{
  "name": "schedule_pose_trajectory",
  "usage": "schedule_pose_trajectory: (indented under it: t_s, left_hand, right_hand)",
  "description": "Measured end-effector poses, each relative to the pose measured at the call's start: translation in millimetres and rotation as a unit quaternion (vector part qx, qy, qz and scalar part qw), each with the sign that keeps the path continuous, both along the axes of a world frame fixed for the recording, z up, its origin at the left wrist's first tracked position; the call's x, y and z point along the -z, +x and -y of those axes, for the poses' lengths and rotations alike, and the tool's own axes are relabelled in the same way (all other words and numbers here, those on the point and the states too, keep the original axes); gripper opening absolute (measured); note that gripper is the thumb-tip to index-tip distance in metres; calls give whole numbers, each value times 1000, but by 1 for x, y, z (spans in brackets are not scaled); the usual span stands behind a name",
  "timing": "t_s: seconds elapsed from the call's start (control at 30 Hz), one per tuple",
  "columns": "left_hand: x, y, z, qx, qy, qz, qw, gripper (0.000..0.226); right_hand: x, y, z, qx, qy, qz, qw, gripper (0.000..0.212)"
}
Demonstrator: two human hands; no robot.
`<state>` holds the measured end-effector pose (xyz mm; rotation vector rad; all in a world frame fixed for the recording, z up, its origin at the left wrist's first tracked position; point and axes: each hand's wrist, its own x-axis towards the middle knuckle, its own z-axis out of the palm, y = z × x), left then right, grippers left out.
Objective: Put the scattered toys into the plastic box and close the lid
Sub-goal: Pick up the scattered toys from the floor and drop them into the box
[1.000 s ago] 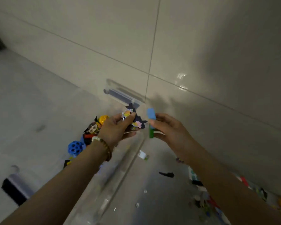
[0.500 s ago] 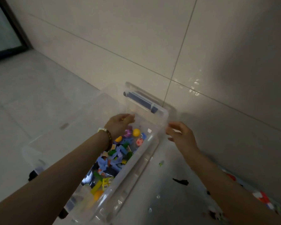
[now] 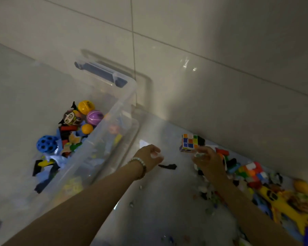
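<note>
The clear plastic box (image 3: 126,110) stands on the left without its lid, partly filled with toys: a yellow ball (image 3: 86,107), a purple ball (image 3: 94,117), a blue holed ball (image 3: 47,144) and a cartoon-face figure (image 3: 70,117). My left hand (image 3: 149,158) hovers empty and loosely curled above the floor just right of the box. My right hand (image 3: 209,161) reaches into the scattered toys along the wall. Its fingertips touch the lower right corner of a colourful puzzle cube (image 3: 189,142); whether they grip it is blurred.
The tiled wall runs close behind the box and toys. A small black piece (image 3: 167,166) lies on the floor between my hands. Coloured bricks (image 3: 251,172) and a yellow toy (image 3: 283,203) lie in the heap at the right, with small bits strewn across the floor.
Both hands have left the box and moved right and down to the floor. The toys they held a second ago are gone from them. My right hand now touches the puzzle cube.
</note>
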<state>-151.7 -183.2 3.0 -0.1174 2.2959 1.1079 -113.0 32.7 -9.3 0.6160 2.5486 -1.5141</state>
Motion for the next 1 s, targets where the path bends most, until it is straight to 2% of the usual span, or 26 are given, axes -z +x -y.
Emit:
schedule_pose_trajectory:
  t_s: [0.17,0.27,0.33,0.47,0.67,0.8,0.93,1.0]
  left_hand:
    - [46,7,-21,29,-45,2,999,40]
    - [61,2,-28,112,-101,-7,989,44]
    - [69,-1,-31,157,-132,-31,978,43]
    - [76,-3,-36,167,-161,-61,971,23]
    - [81,-2,-31,160,-153,-60,973,18]
    - [82,2,-27,125,-132,-58,982,17]
    - [63,-2,-21,60,-93,-49,993,20]
    - [36,-12,-18,20,-41,-29,999,22]
  right_hand:
    - [15,-24,-15,-48,53,-66,995,57]
    - [20,-35,-20,-127,47,-58,989,69]
    - [27,-39,-23,-162,41,-27,985,74]
    - [35,-41,-23,-199,76,-10,977,75]
    - [42,-42,-26,-228,217,-11,949,81]
    - [53,-37,-24,-184,264,-15,947,74]
    - [52,-26,-19,-92,168,-48,980,63]
    - [35,-24,-16,-67,122,-66,988,59]
